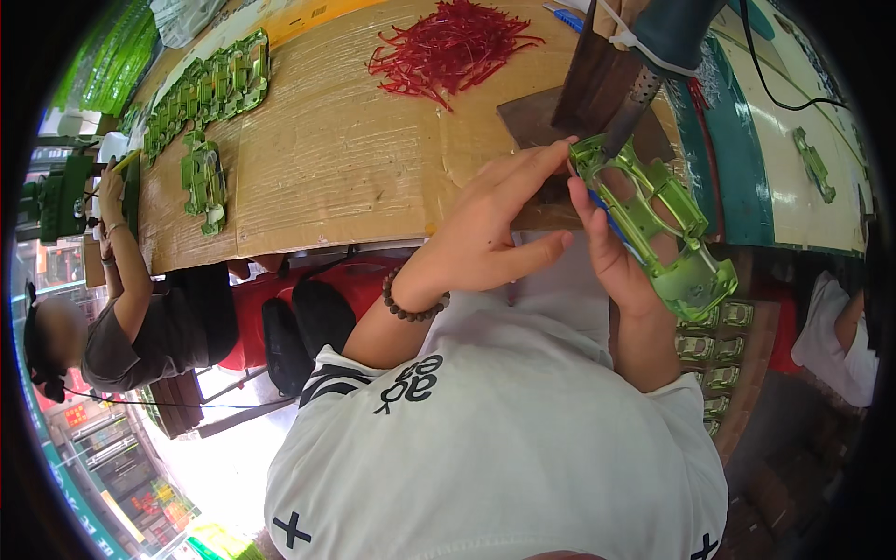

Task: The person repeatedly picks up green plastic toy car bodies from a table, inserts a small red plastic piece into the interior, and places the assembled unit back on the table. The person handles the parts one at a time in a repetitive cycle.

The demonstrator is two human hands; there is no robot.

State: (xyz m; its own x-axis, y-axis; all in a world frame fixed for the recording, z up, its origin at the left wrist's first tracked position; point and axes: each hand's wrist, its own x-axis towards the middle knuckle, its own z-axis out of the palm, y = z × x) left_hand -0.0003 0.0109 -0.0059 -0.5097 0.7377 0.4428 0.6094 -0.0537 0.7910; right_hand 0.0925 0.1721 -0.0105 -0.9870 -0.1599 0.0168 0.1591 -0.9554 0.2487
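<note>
My right hand [616, 252] grips a translucent green plastic toy car body [665, 219] from below, tilted with its open inside showing. A bit of blue [599, 200] shows between the fingers and the shell; its kind I cannot make out. My left hand [495, 219], with a beaded bracelet at the wrist, reaches over with fingers stretched and thumb apart. Its fingertips are at the far end of the car body, and whether they touch it I cannot tell. The perforated metal barrel of a mounted tool [637, 101] comes down to that same end.
A heap of thin red plastic strips [448, 47] lies on the cardboard-covered table [327, 140]. Green car bodies stand in a row [210, 89] at left, one apart [203, 182]. More fill a tray [723, 359] low right. A co-worker [140, 327] sits at left.
</note>
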